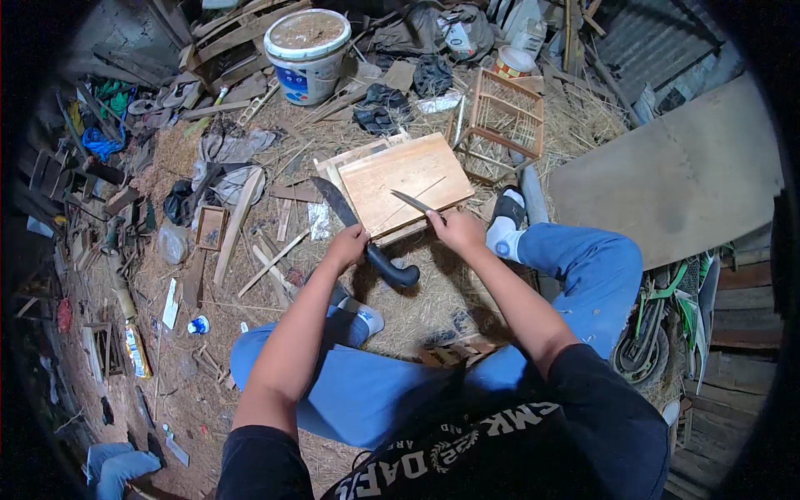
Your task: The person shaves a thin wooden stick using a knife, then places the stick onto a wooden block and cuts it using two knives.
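Observation:
My left hand (345, 247) is closed around a machete (335, 200) where its dark, broad blade meets the curved black handle (390, 267). The blade points up and away, beside the left edge of a pale wooden board (408, 171). In my right hand (459, 232) is a narrow pointed blade (410, 200), its tip directed left over the board. Whether it is a knife or a file I cannot tell, as my fingers hide its grip. The board rests tilted on other wooden pieces in front of me, between my feet.
A white bucket (307, 57) filled with brown material stands behind the board. To the right are a small wooden frame (506, 112), a large flat sheet (675, 167) and a green toy-like bike (654, 325). Scrap wood (239, 221) and straw litter the left floor.

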Tool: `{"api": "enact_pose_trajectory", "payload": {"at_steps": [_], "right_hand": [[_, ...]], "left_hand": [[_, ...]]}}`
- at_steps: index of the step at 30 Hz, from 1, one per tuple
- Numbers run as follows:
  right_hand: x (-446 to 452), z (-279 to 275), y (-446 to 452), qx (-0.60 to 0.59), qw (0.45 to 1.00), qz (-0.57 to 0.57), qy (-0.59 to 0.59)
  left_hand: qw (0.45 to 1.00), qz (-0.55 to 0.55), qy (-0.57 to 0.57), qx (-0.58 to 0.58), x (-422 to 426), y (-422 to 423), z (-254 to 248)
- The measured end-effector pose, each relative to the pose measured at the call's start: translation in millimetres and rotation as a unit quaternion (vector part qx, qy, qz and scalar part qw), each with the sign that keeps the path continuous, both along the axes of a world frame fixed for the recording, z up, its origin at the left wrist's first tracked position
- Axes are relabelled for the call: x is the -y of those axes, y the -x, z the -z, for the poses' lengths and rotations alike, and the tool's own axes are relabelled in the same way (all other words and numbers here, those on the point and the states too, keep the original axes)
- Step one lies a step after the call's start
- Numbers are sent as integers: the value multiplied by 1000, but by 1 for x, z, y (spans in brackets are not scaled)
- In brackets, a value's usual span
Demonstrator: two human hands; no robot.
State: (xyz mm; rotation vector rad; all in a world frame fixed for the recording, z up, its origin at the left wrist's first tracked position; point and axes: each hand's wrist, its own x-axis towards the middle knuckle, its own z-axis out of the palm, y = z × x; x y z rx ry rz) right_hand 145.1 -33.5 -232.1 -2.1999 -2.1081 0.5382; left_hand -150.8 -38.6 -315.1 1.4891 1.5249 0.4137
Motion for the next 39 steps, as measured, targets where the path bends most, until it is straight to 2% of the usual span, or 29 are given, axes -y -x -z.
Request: {"api": "enact_pose_trajectory", "payload": {"at_steps": [2, 4, 7, 12, 15, 16, 18, 20, 22, 23, 26, 28, 30, 31, 32, 34, 35, 36, 38, 39], "right_hand": [[4, -2, 16, -6, 999, -15, 49], [9, 4, 30, -6, 999, -21, 34], [20, 9, 44, -25, 997, -69, 19], [5, 16, 38, -39, 999, 6, 16], [14, -11, 42, -9, 996, -88, 29], [8, -10, 39, -10, 996, -84, 30], [-8, -8, 24, -37, 996, 33, 71], [-7, -1, 21, -22, 999, 27, 38], [8, -16, 32, 3, 994, -83, 65], [9, -8, 28, 7, 994, -93, 52], [-25, -4, -1, -1, 995, 66, 80], [-20, 6, 3, 1, 996, 65, 62], [-2, 9, 17, 7, 993, -114, 18], [-3, -8, 17, 19, 993, -102, 52], [-15, -5, 7, -1, 996, -12, 83], [-35, -2, -19, -24, 997, 79, 9], [-36, 1, -19, 2, 995, 76, 57], [-25, 10, -15, -7, 999, 19, 49], [-6, -6, -9, 0, 997, -76, 33], [-22, 20, -28, 5, 999, 38, 23]], "left_hand": [[1000, 5, 15, -5, 4, 0, -6], [998, -14, 10, 68, 7, -3, -15], [996, -3, 65, 53, 9, -5, -41], [997, 5, 59, 56, 10, -3, -37], [994, -20, 73, 84, 11, -5, -28], [991, -38, 86, 98, 12, -5, -25], [993, -28, 81, 85, 13, -4, -22], [995, -20, 69, 75, 11, -4, -20], [997, -29, 60, 37, 13, -6, -25], [997, -31, 47, 46, 14, -6, -21], [997, -16, 57, 47, 12, -4, -18], [997, -22, 62, 50, 12, -4, -22], [996, -24, 65, 55, 12, -7, -24], [996, -23, 63, 58, 12, -6, -22], [996, -24, 60, 62, 11, -4, -20], [994, -37, 62, 87, 10, -2, -11], [995, -32, 54, 81, 10, -1, -9], [996, -22, 48, 75, 12, -2, -8], [995, -18, 50, 81, 10, -6, -10], [995, -21, 52, 83, 11, -4, -11]]}}
